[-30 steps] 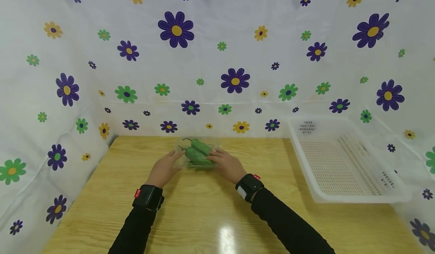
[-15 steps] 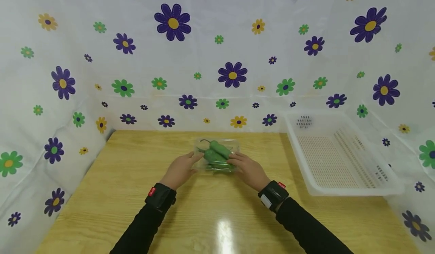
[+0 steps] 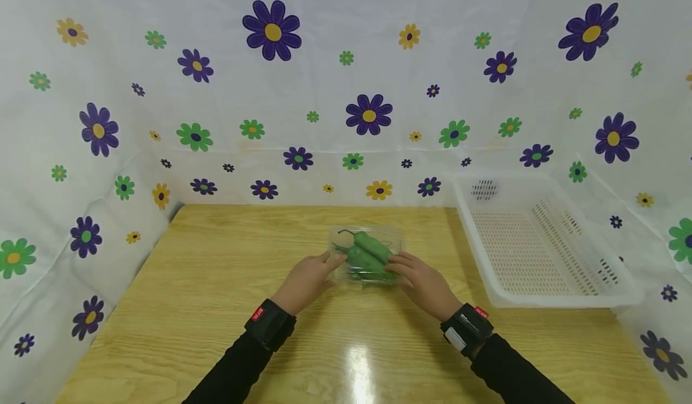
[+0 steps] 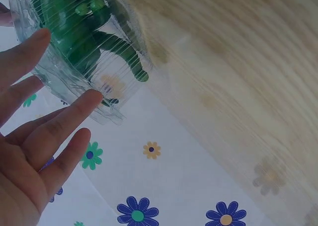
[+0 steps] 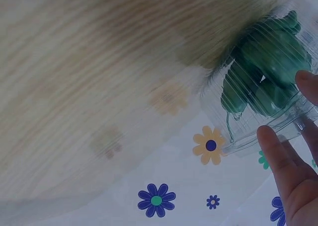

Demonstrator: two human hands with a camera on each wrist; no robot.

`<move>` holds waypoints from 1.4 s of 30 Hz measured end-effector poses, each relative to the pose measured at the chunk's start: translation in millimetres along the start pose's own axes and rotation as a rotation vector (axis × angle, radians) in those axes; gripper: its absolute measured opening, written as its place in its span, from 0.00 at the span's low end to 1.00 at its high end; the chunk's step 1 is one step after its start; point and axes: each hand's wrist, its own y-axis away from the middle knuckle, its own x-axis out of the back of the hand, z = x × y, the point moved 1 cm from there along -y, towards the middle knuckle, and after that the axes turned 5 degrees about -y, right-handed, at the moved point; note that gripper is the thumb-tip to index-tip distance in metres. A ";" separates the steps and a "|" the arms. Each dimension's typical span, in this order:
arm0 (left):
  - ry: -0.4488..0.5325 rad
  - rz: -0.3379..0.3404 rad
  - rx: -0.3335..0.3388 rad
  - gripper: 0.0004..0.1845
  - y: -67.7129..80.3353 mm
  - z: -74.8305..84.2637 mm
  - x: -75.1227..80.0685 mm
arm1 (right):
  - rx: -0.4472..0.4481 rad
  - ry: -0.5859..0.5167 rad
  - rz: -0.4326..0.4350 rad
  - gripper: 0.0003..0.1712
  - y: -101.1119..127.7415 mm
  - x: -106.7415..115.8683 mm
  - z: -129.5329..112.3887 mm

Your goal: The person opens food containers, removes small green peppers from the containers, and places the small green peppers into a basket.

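A clear plastic box (image 3: 389, 236) with several green peppers (image 3: 369, 261) inside is between my two hands over the middle of the table. At its left side, my left hand (image 3: 309, 281) grips the edge between thumb and fingers. My right hand (image 3: 429, 288) holds the opposite edge in a similar way, fingertips over the near right corner. Through the ridged wall (image 4: 74, 84) in the left wrist view, the peppers (image 4: 67, 30) show dark green. In the right wrist view, fingertips touch the rim of the box (image 5: 256, 140).
To the right stands a large white perforated plastic basket (image 3: 489, 260), close to the back wall. The wooden table (image 3: 216, 254) is enclosed at the back and sides by a flower-printed white sheet (image 3: 324, 80).
Both hands have carried the box of peppers rightward and slightly nearer, keeping their hold at both sides. The head view has tilted down a little.
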 end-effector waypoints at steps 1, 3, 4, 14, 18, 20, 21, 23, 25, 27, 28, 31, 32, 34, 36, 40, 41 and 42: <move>-0.002 0.003 -0.011 0.28 0.5 1.9 -0.8 | 0.000 0.001 -0.001 0.25 2.8 1.4 0.0; -0.016 0.009 -0.033 0.28 1.6 5.1 -3.4 | -0.005 -0.005 -0.002 0.25 8.4 4.5 -0.6; -0.020 0.012 -0.042 0.28 2.0 6.6 -4.7 | -0.008 -0.006 -0.003 0.25 11.1 5.9 -1.2; -0.054 -0.032 -0.051 0.28 5.4 21.8 -1.9 | 0.024 0.021 0.023 0.28 27.9 12.1 -0.7; -0.038 -0.028 -0.034 0.29 7.2 22.2 -0.1 | 0.042 0.032 0.024 0.29 28.0 12.6 0.1; -0.001 -0.034 0.005 0.30 8.5 20.7 -0.7 | 0.056 0.040 0.022 0.29 27.0 13.3 0.5; 0.018 -0.044 0.033 0.31 9.3 19.4 -1.6 | 0.063 0.046 0.022 0.29 26.2 14.2 0.0; 0.064 -0.069 0.111 0.33 11.3 16.1 -4.0 | 0.079 0.057 0.026 0.29 21.9 16.0 -2.6; 0.130 -0.095 0.207 0.34 13.6 12.1 -6.5 | 0.101 0.063 0.035 0.28 14.1 17.2 -8.2; 0.195 -0.122 0.297 0.34 16.4 7.7 -9.7 | 0.138 0.062 0.045 0.26 2.2 16.5 -17.9; 0.228 -0.136 0.339 0.34 18.0 5.3 -10.8 | 0.163 0.051 0.051 0.24 -5.4 14.8 -23.8; 0.351 -0.177 0.430 0.29 22.1 0.1 -12.8 | 0.261 0.047 0.065 0.19 -28.2 5.3 -42.7; 0.394 -0.189 0.447 0.27 23.1 -0.7 -12.9 | 0.294 0.049 0.065 0.17 -35.1 1.8 -48.8; 0.465 -0.206 0.462 0.21 24.3 -1.7 -13.5 | 0.345 0.070 0.058 0.14 -45.9 -7.4 -57.9; 0.536 -0.223 0.458 0.15 24.8 -1.7 -14.4 | 0.375 0.105 0.042 0.12 -53.1 -17.4 -63.2; 0.634 -0.233 0.433 0.10 25.0 -1.4 -17.9 | 0.380 0.177 0.014 0.09 -58.6 -33.1 -67.0; 0.663 -0.238 0.430 0.10 25.1 -1.7 -19.2 | 0.376 0.184 0.014 0.08 -59.0 -35.3 -67.7; 0.688 -0.241 0.426 0.10 25.3 -2.2 -20.7 | 0.372 0.192 0.017 0.08 -59.2 -37.5 -67.9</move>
